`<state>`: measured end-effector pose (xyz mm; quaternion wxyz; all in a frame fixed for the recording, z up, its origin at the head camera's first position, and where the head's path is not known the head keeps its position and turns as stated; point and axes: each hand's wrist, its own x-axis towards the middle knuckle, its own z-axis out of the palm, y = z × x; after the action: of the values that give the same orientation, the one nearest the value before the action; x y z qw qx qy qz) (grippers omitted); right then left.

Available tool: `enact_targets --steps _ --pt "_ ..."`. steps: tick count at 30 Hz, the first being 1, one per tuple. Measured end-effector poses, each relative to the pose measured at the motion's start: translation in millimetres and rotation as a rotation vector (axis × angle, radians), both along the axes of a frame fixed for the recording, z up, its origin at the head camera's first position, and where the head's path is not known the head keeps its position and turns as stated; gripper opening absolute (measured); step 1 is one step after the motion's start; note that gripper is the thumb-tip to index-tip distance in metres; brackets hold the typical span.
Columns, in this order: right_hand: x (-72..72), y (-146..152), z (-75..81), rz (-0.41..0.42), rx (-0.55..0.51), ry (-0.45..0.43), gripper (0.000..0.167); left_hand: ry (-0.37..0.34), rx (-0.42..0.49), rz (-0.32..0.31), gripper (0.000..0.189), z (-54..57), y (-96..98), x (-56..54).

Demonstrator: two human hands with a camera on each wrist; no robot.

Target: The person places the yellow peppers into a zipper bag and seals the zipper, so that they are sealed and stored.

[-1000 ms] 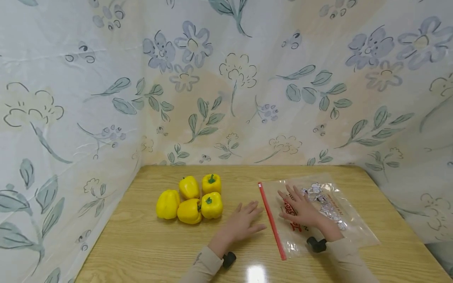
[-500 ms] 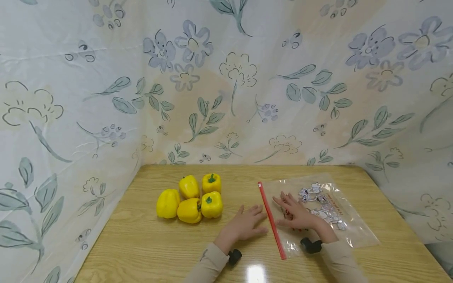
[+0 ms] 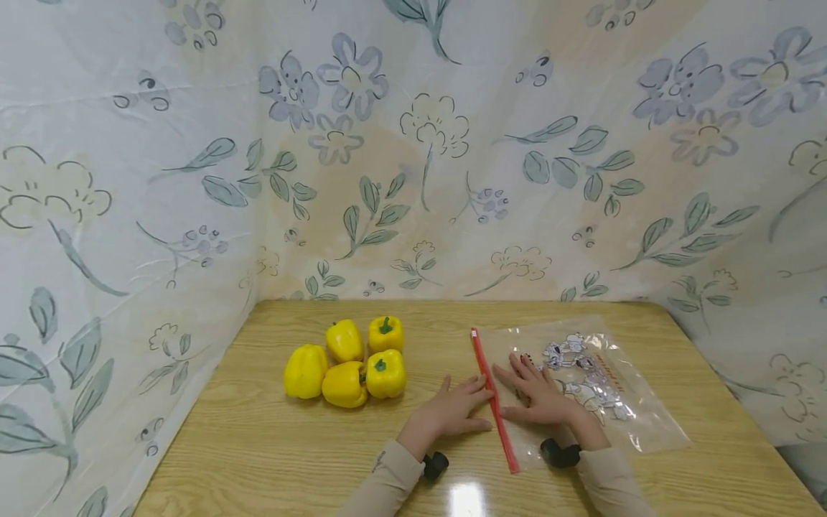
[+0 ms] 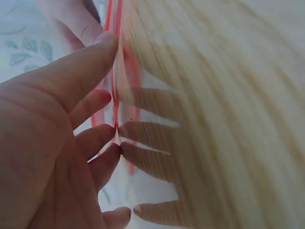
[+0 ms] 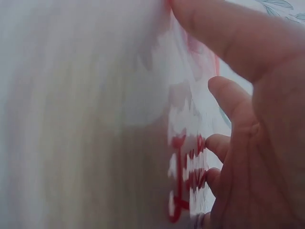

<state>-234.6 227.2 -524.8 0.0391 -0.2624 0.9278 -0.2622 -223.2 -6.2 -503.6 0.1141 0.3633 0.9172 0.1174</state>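
A clear zip bag (image 3: pixel 646 416) with printed white cartoon figures lies flat at the right of the table. Along its left side runs a red zip strip (image 3: pixel 507 449), slightly bent near the middle. My left hand (image 3: pixel 444 415) reaches the strip from the left, fingers extended; in the left wrist view its fingertips (image 4: pixel 112 155) are right at the red edge. Over the bag, just right of the strip, my right hand (image 3: pixel 541 398) is spread, covering part of the red lettering. The right wrist view shows its fingertips (image 5: pixel 217 140) against the bag near red letters (image 5: pixel 178 162).
Several yellow bell peppers (image 3: pixel 306 372) with green stems sit grouped on the left half of the wooden table (image 3: pixel 258 459). Floral-patterned cloth (image 3: pixel 439 237) hangs behind the table and at both sides.
My left hand has moved right until it meets the red strip. My right hand has slid left across the bag toward it. The strip, straight before, now bends slightly.
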Motion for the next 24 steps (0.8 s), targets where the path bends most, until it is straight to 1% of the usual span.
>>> enact_targets --steps 5,10,18,24 --pt "0.4 -2.3 -0.3 -0.007 -0.019 0.015 0.076 -0.014 0.012 -0.003 0.06 -0.2 -1.1 -0.9" --pt "2.0 -5.9 1.3 -0.009 -0.047 0.011 0.075 -0.034 0.05 -0.01 0.059 -0.8 -3.6 -2.4" --pt "-0.5 -11.4 1.2 0.029 -0.064 0.093 0.073 -0.086 0.096 0.001 0.058 -4.3 -6.2 -6.9" --pt "-1.3 -14.3 5.1 0.028 -0.091 0.066 0.071 -0.102 0.118 0.003 0.06 -3.9 -7.5 -8.8"
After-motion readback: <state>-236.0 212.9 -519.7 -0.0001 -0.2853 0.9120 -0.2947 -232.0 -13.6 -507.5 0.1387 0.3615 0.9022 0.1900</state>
